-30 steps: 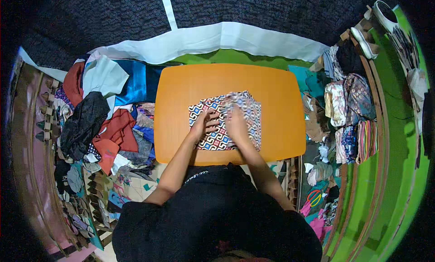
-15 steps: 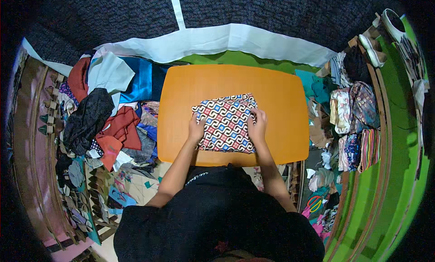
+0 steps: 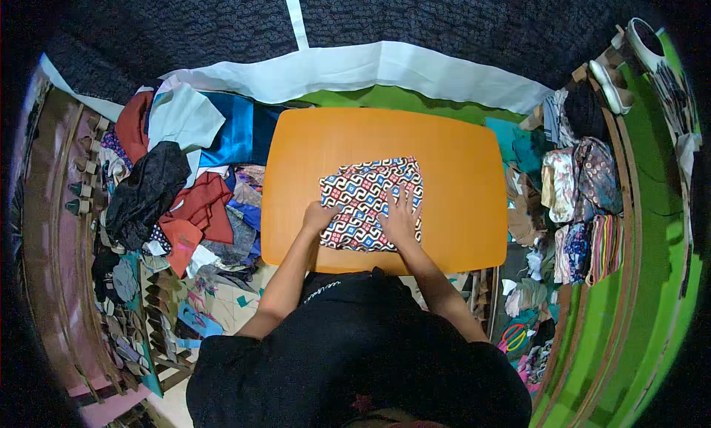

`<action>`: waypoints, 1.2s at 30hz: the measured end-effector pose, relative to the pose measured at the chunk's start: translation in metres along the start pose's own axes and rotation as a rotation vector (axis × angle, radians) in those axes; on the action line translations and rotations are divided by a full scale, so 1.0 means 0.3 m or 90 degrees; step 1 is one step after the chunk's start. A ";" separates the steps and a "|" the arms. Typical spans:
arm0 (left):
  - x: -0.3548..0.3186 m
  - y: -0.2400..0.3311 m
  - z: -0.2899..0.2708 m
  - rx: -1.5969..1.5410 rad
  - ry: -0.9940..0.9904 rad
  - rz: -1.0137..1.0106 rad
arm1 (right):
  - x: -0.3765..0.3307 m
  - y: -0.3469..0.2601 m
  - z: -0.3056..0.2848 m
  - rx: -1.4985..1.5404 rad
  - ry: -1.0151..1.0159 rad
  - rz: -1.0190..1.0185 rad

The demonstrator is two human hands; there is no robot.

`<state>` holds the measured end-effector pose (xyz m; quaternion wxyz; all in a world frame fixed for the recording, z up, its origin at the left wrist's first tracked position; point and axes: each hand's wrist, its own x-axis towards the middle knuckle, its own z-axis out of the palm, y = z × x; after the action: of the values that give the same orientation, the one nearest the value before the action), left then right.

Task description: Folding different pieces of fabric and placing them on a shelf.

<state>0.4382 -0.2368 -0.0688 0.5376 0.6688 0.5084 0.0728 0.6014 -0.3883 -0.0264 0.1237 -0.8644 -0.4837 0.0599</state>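
Note:
A folded patterned cloth, in cream, black, red and blue, lies on the orange table, close to its near edge. My left hand is closed at the cloth's left edge, its thumb over the top and its other fingers curled, partly hidden. Flat on the right half of the cloth rests my right hand, fingers spread and stretched away from me. The cloth's far edge is slanted, with a folded layer showing there.
Heaped fabrics, among them a black cloth and a rust-red cloth, crowd the table's left side. To the right are folded fabrics, striped cloth and yellow-and-red-handled scissors. A white-edged dark curtain hangs beyond.
My right hand has moved left from the cloth's right edge onto its surface and spread its fingers. My left hand has slid a little nearer to me along the left edge.

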 end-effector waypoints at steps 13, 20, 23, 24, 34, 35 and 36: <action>-0.135 0.369 0.132 -0.026 0.007 0.362 | 0.060 0.139 0.108 0.698 -0.138 0.001; -0.224 0.476 0.331 0.065 -0.311 0.380 | 0.081 0.356 -0.091 1.132 -0.134 0.352; -0.236 0.396 0.352 0.368 -0.324 0.427 | 0.049 0.353 -0.128 1.047 -0.110 0.375; -0.225 0.364 0.354 0.370 -0.332 0.435 | 0.042 0.355 -0.125 0.933 -0.090 0.324; -0.104 0.248 0.365 0.091 -0.088 0.272 | -0.005 0.242 0.097 0.435 0.054 0.381; -0.111 0.262 0.375 0.124 -0.099 0.269 | -0.005 0.258 0.109 0.610 0.046 0.323; -0.121 0.277 0.391 0.158 -0.111 0.268 | -0.027 0.281 0.117 0.610 0.062 0.339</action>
<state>0.5467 -0.3319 -0.0347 0.4662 0.8243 0.3150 0.0625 0.6585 -0.4321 -0.0832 0.5059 -0.8057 -0.1611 0.2626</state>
